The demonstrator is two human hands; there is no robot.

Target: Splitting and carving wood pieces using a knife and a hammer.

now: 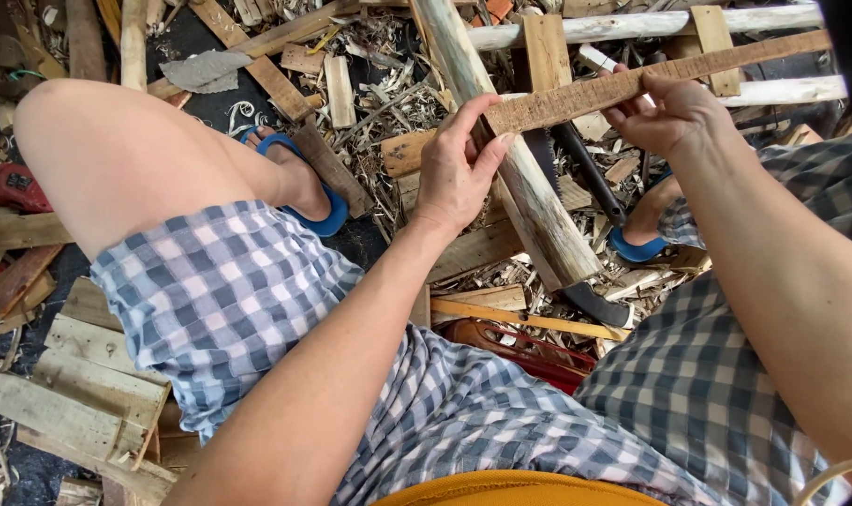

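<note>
Holding a thin wooden strip (632, 84) up in both hands, just above the peeled pole (529, 187) lying across the floor. Left hand (456, 164) pinching the near end, fingers (477, 117) closed around the edge with the thumb under. Right hand (674, 112) gripping farther along, fingers curled shut on the strip. Strip face looks rough and speckled, so shaping probably only partway done (hard to tell from this angle whether the underside is smoothed). Plenty of shavings and offcuts heaped around the pole, so a fair bit of cutting already behind. Handsaw (576, 206) lying untouched right beside the pole, blade tucked under the strip. Blue sandals either side of the pole, stacked planks (88, 394) well off to the left of it.
</note>
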